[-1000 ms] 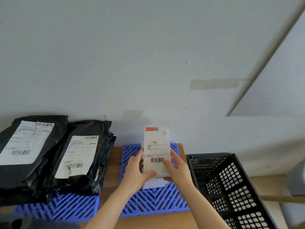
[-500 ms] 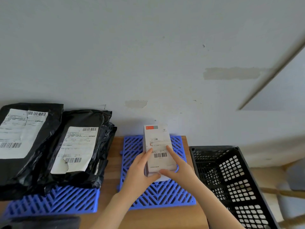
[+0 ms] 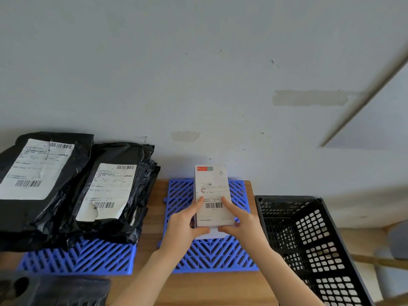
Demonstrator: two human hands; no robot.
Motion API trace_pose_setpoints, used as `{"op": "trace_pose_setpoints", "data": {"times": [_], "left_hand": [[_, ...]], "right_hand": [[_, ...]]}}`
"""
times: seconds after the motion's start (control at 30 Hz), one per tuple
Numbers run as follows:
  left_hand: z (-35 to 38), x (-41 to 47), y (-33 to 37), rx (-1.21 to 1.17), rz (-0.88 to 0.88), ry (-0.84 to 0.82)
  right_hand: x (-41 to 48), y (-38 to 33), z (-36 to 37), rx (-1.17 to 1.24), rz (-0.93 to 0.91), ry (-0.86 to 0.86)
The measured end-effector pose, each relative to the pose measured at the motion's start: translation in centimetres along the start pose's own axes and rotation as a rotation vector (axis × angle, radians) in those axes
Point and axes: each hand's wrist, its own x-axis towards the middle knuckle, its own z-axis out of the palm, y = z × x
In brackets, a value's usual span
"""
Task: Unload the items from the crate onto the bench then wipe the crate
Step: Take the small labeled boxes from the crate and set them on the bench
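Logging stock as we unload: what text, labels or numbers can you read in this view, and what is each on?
"POWER BANK": low on the white box, as far as it can be read.
"R": red logo at that box's top; the other letters are blurred.
"业务类型": label on the right black parcel; the left black parcel seems to bear the same.
Barcode numbers and fine print on all three: too small to read.
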Motion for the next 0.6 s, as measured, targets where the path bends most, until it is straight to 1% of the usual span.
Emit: {"op": "trace_pose_setpoints", "data": {"times": [0.23,0.37,0.47,0.6], "left_hand": [[0.3,0.0,0.0,0.073,0.000,0.014],[-0.7,-0.7,1.6,0.182,0.019,-0.013],[-2.4,-2.5,3.3,0.229,0.021,0.077],[-5.7,-6.9,5.8,0.239,0.026,0.208]], "right_hand": [[-0.1,-0.2,0.0,-0.059,-0.010,0.004],[-0.5,-1.4,-0.8,-0.246,-0.032,-0.048],[-2.0,-3.1,-1.6,-0.300,-0.062,0.033],[-4.9,-6.2,-1.8,-0.247,-0.199,0.201]]}}
